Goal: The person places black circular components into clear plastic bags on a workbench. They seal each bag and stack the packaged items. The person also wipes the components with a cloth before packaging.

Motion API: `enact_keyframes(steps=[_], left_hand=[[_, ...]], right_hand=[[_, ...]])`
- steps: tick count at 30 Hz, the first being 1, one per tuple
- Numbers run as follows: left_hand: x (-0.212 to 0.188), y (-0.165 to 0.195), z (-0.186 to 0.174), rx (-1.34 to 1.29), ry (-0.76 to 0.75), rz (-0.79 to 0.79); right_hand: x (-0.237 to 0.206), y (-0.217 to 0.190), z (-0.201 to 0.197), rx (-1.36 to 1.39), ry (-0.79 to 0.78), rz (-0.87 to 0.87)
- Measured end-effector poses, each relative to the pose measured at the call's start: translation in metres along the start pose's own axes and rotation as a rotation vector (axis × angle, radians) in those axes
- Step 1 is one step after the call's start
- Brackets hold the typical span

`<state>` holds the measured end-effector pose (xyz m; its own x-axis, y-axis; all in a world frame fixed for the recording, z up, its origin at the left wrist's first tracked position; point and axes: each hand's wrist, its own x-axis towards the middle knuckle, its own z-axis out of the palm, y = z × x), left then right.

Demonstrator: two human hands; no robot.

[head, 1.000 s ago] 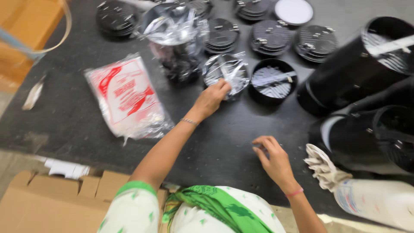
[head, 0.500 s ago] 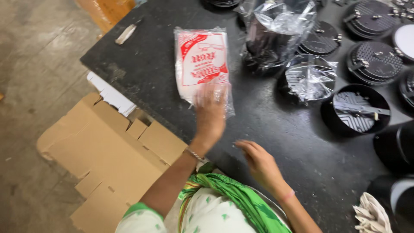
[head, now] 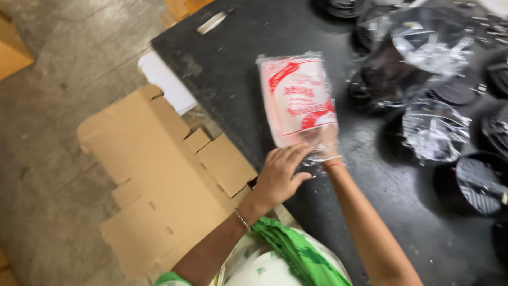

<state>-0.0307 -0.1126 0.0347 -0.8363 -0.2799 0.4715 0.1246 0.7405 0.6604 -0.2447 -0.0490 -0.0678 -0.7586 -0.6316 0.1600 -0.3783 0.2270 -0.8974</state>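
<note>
A clear plastic packet (head: 296, 98) with red and white print lies on the black table (head: 222, 79) near its left edge. My right hand (head: 321, 142) is at the packet's near end, seen through the clear film, and it holds that end. My left hand (head: 280, 175) sits just beside it, with its extended fingers touching the packet's near left corner and the thumb apart. Both forearms reach in from the bottom of the view.
Black round containers with clear film (head: 436, 130) and a black bowl (head: 479, 182) stand to the right. A clear bag of black lids (head: 418, 47) lies behind them. A flattened cardboard box (head: 159, 175) lies on the concrete floor, left of the table, beside a white sheet (head: 164, 82).
My left hand left the black containers and came back to the packet. My right hand rose from the table's near edge to the packet's near end. The view swung left.
</note>
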Motion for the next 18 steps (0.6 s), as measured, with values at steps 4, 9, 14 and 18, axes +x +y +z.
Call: enact_keyframes(steps=[4,9,14,18], left_hand=[[-0.014,-0.003,0.001,-0.041,0.064,-0.072],[-0.014,-0.012,0.007,-0.055,0.131,-0.150],[-0.008,-0.032,0.016,0.004,0.122,-0.091],[0.012,-0.051,0.040,0.198,0.105,-0.032]], right_hand=[[0.012,0.007,-0.004,0.074,0.005,-0.041],[0.006,0.007,-0.004,0.137,0.067,-0.052],[-0.004,0.003,-0.005,0.343,0.082,-0.053],[-0.012,-0.008,-0.001,-0.318,0.138,-0.273]])
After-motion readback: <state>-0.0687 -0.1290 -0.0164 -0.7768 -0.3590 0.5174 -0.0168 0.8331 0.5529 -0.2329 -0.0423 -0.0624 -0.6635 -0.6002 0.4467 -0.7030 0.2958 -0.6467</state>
